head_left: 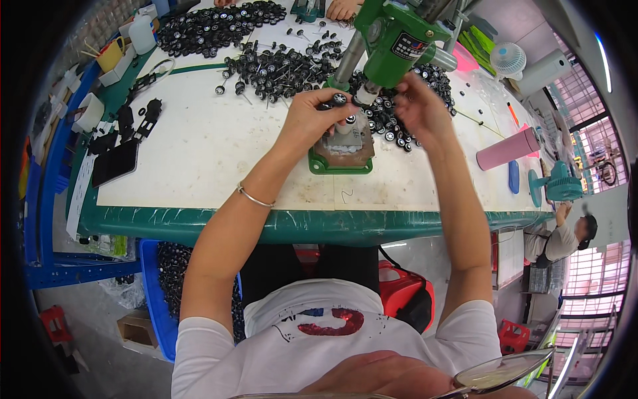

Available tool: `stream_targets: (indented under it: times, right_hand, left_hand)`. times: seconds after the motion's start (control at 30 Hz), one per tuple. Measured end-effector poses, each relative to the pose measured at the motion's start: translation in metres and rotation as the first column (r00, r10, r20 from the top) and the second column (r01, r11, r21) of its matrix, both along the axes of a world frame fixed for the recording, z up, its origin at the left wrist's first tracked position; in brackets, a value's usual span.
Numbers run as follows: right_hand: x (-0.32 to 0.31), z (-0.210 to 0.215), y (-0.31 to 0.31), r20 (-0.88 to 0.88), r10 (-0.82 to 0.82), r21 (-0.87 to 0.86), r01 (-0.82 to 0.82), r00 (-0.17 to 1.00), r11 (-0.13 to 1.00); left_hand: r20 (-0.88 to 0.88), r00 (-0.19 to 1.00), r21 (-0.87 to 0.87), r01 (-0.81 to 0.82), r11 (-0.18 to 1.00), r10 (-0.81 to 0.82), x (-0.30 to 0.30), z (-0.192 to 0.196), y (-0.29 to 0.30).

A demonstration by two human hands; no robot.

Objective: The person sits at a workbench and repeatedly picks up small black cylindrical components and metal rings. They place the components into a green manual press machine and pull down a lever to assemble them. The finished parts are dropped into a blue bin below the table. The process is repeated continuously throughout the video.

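Observation:
My left hand is closed on a small black toy wheel with a silver hub, at the left side of a green bench press. Just below the press's ram, another little wheel sits on the fixture over the metal base. On the press's right side is my right hand, raised near the wheel pile. Its fingers are bent and smeared by motion, so whether they hold anything does not show.
Loose wheels with axles heap behind the press, and a bigger pile lies farther left. A pink tumbler lies at right, a black phone at left. Another person's hand shows at the far edge. A blue bin stands below.

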State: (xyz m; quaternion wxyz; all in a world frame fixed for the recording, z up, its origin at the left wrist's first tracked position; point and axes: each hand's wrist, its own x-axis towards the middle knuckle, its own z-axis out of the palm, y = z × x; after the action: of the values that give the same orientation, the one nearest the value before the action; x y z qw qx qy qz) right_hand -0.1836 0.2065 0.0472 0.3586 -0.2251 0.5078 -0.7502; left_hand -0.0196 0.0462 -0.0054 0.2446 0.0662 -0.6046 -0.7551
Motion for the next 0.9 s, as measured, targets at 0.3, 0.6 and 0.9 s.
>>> stream_targets:
  times: [0.3,0.6,0.9]
  right_hand:
    - [-0.026,0.16,-0.063,-0.33,-0.34,-0.305,0.241,0.881,0.921]
    - [-0.104,0.184,-0.066,-0.389,0.12,-0.364,-0.272,0.914,0.891]
    - [-0.08,0.194,-0.025,-0.352,0.002,-0.467,-0.177,0.936,0.866]
  left_hand:
    - [0.004,0.998,-0.079,-0.061,0.995,0.062,0.0,0.006,0.003]
    - [0.09,0.994,-0.153,-0.052,0.987,0.066,-0.003,0.013,0.006]
    - [0.024,0.994,-0.177,-0.1,0.979,0.106,-0.007,0.004,0.007]
